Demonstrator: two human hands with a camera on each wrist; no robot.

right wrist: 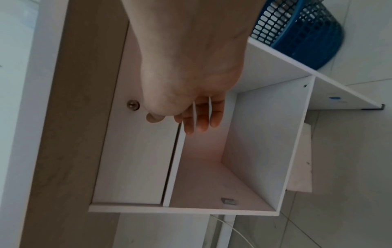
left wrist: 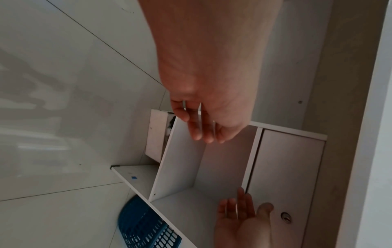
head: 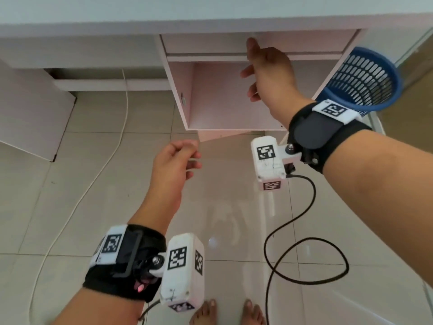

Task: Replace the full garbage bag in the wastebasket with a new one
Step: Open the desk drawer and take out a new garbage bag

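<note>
The blue slotted wastebasket (head: 365,78) stands on the floor right of the desk cabinet, with no bag visible in it; it also shows in the left wrist view (left wrist: 146,224) and the right wrist view (right wrist: 297,30). My right hand (head: 253,66) is open, its straight fingers (right wrist: 199,120) up at the closed drawer front (head: 206,44) beside its metal knob (right wrist: 133,105). My left hand (head: 185,158) hangs over the floor tiles with loosely curled fingers (left wrist: 203,130) and holds nothing. No garbage bag appears in any view.
Below the drawer is an open cabinet compartment (head: 234,97) with nothing visible inside. A white cable (head: 117,137) runs across the tiles at left, and a black cable (head: 304,231) loops from my right wrist. A white panel (head: 35,113) stands far left. Bare feet (head: 229,313) are below.
</note>
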